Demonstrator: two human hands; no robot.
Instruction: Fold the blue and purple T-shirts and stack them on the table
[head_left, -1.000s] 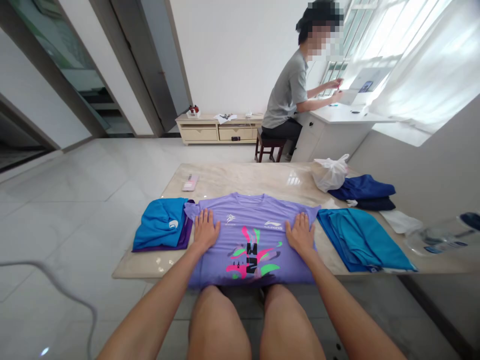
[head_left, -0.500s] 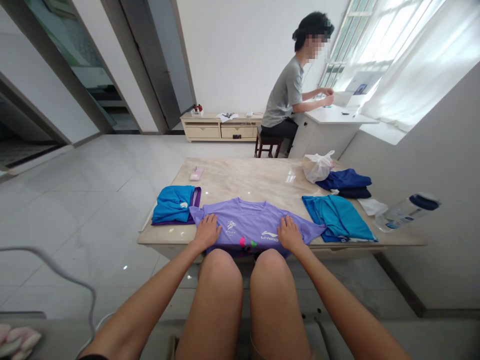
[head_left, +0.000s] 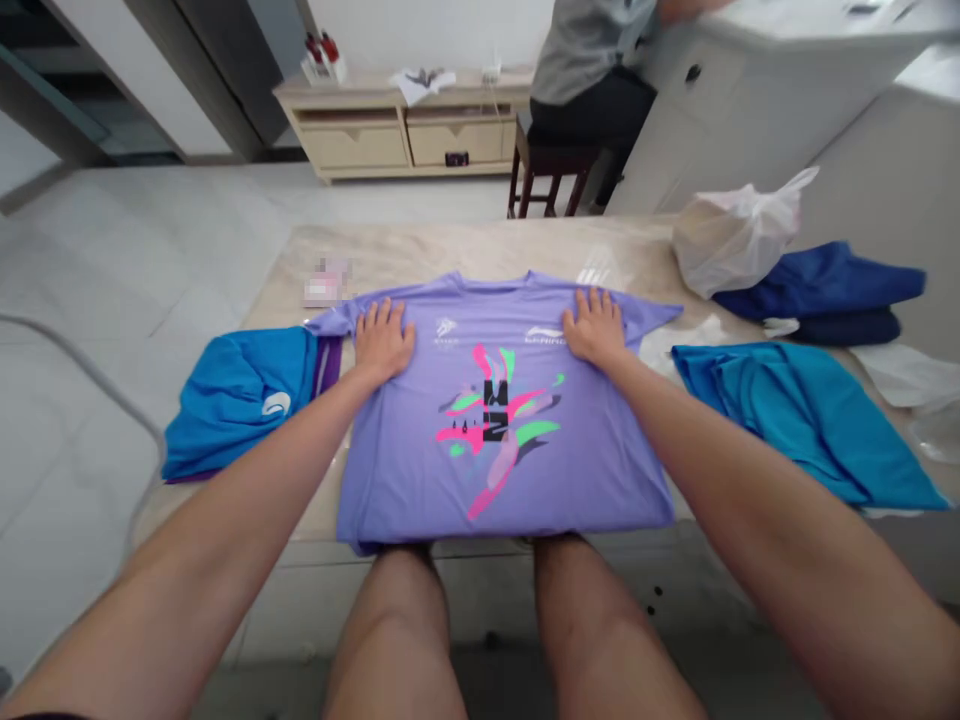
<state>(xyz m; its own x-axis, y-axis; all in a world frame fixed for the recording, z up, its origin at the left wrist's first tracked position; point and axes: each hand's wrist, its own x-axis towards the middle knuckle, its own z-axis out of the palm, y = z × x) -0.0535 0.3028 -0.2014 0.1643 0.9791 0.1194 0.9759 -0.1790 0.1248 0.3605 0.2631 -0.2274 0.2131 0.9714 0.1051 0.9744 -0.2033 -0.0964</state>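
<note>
- Two grips, the left grip and the right grip, are pressing spread flat on a lilac printed T-shirt, pinching nothing.
- Its long axis is running from the collar, mid-bench, to the hem at the near edge.
- Both grips are resting about equally near the collar, each just inside a sleeve.
- A folded blue garment is lying toward the left edge, a teal garment toward the right.

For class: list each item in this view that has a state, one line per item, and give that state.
Left hand: flat on the shirt, fingers spread.
Right hand: flat on the shirt, fingers spread.
Lilac T-shirt: laid out, print up, sleeves spread.
Bright blue garment: folded, over purple cloth.
Teal garment: folded, lying flat.
Navy garment: folded.
White plastic bag: crumpled.
Low cabinet: drawers shut.
</note>
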